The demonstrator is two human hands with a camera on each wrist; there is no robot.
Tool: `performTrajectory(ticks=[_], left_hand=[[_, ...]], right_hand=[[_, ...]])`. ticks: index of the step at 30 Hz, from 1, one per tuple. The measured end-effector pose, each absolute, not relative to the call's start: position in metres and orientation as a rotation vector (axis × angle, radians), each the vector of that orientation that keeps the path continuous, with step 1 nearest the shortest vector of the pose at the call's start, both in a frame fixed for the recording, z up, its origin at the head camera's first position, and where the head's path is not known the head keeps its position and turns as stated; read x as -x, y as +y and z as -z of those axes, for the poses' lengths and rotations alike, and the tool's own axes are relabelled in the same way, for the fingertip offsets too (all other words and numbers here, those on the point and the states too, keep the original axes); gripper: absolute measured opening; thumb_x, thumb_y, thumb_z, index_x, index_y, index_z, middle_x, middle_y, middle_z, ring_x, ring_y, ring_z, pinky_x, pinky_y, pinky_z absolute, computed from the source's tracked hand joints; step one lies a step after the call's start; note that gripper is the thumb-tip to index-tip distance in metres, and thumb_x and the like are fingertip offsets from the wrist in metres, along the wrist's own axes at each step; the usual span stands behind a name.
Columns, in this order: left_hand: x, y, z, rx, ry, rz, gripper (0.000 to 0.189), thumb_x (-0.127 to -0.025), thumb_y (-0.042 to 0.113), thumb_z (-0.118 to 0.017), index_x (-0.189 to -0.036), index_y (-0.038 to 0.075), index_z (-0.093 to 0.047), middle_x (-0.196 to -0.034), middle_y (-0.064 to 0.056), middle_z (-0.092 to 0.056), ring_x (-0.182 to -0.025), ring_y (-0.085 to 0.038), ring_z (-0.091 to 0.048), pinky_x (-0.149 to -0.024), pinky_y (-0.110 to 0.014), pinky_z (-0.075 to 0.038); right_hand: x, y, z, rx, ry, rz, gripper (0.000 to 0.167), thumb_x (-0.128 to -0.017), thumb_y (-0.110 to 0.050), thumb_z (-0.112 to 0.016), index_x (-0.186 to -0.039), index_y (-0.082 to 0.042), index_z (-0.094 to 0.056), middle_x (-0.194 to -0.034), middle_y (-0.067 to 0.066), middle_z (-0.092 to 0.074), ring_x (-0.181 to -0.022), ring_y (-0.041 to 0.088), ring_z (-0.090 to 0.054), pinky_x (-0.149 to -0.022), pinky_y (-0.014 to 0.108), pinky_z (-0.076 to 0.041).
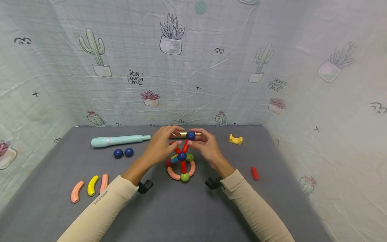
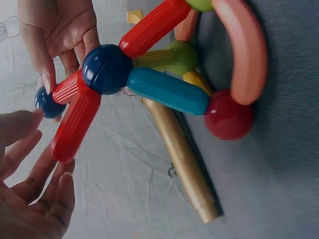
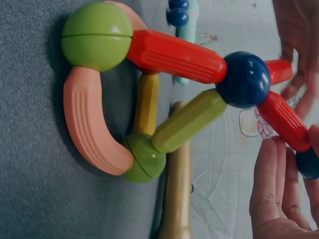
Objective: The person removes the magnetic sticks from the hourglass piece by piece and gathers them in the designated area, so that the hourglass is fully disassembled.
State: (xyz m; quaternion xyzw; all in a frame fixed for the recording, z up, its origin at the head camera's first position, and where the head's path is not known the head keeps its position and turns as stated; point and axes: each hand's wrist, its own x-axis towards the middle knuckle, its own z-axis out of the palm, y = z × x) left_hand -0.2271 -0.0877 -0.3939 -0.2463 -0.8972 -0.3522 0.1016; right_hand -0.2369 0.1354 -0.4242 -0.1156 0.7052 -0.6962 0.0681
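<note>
Nearest me, two beige sleeves (image 1: 255,208) reach in over the grey table (image 1: 193,215), the left one bearing small dark lettering too blurred to read surely; black straps (image 1: 213,183) show below both wrists; to the left lie two pink curved pieces (image 1: 77,192) with a yellow curved piece (image 1: 92,185) between them, and well to the right a loose red rod (image 1: 255,173).

At the middle stands the ball-and-rod frame (image 1: 183,167), its base a ring of curved pieces, two green balls and a red ball (image 1: 168,163), its rods rising to a lower blue ball (image 1: 182,156); above that, the right hand (image 1: 208,144) pinches an upper blue ball (image 1: 190,135) atop a red rod; the left hand (image 1: 163,143) is fairly wide, thumb apart from fingers, beside the other upper red rod (image 1: 175,148); whether it touches, I cannot tell.

Farther off, left to right: two dark blue balls (image 1: 129,152), a mint tube (image 1: 116,140), a gold tube (image 1: 181,134) behind the hands, a yellow block (image 1: 235,139); farthest, the cactus-print cloth (image 1: 187,67) reads "DON'T TOUCH ME", twice.
</note>
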Motion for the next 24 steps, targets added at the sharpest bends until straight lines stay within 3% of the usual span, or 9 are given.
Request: performTrajectory(ticks=[13, 20, 24], left_hand=[[0.25, -0.073, 0.388, 0.941, -2.657, 0.781, 0.046, -0.098, 0.009, -0.077, -0.14, 0.025, -0.069, -0.123, -0.003, -0.071, -0.12, -0.026, -0.06, -0.097, -0.047, -0.056], [0.253, -0.07, 0.385, 0.964, -2.662, 0.742, 0.04, -0.097, 0.011, -0.078, -0.135, 0.021, -0.068, -0.12, -0.004, -0.07, -0.115, -0.026, -0.061, -0.096, -0.046, -0.056], [0.252, -0.07, 0.387, 0.927, -2.644, 0.791, 0.039, -0.098, 0.014, -0.078, -0.134, 0.019, -0.064, -0.123, -0.006, -0.069, -0.116, -0.027, -0.061, -0.094, -0.047, -0.057]], right_hand=[[0.238, 0.13, 0.428, 0.331, 2.13, 2.114, 0.053, -0.098, -0.006, -0.076, -0.147, -0.012, -0.057, -0.116, 0.021, -0.075, -0.091, 0.015, -0.079, -0.1, 0.058, -0.057], [0.239, 0.13, 0.428, 0.348, 2.141, 2.11, 0.055, -0.098, -0.008, -0.076, -0.148, -0.013, -0.054, -0.122, 0.03, -0.071, -0.091, 0.016, -0.078, -0.097, 0.053, -0.06], [0.238, 0.131, 0.429, 0.344, 2.128, 2.118, 0.054, -0.099, -0.005, -0.074, -0.149, -0.012, -0.054, -0.125, 0.031, -0.069, -0.093, 0.018, -0.077, -0.1, 0.058, -0.057]])
